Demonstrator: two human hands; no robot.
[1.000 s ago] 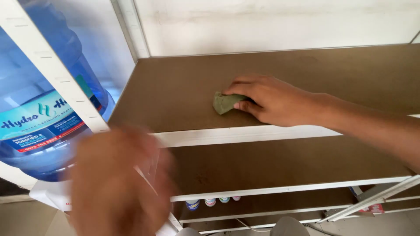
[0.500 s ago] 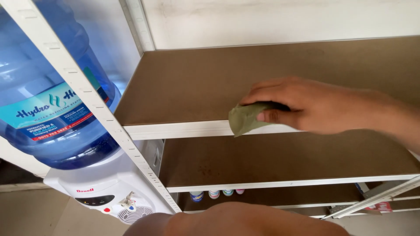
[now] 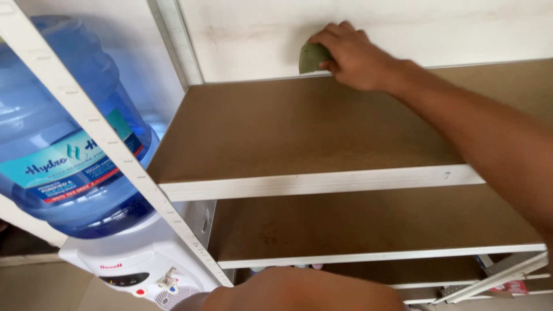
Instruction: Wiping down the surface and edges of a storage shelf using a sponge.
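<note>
Green cloth [image 3: 312, 57] pinched in right hand [image 3: 351, 55] at far shelf [image 3: 299, 124] edge; left hand's [image 3: 299, 291] grip unclear.

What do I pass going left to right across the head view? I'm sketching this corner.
Water bottle → slanted white post → brown shelf → green cloth → right hand.

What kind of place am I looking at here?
Probably a storeroom or utility corner: a white metal shelving unit with bare brown boards, and a water dispenser with a big blue bottle beside it.
</note>
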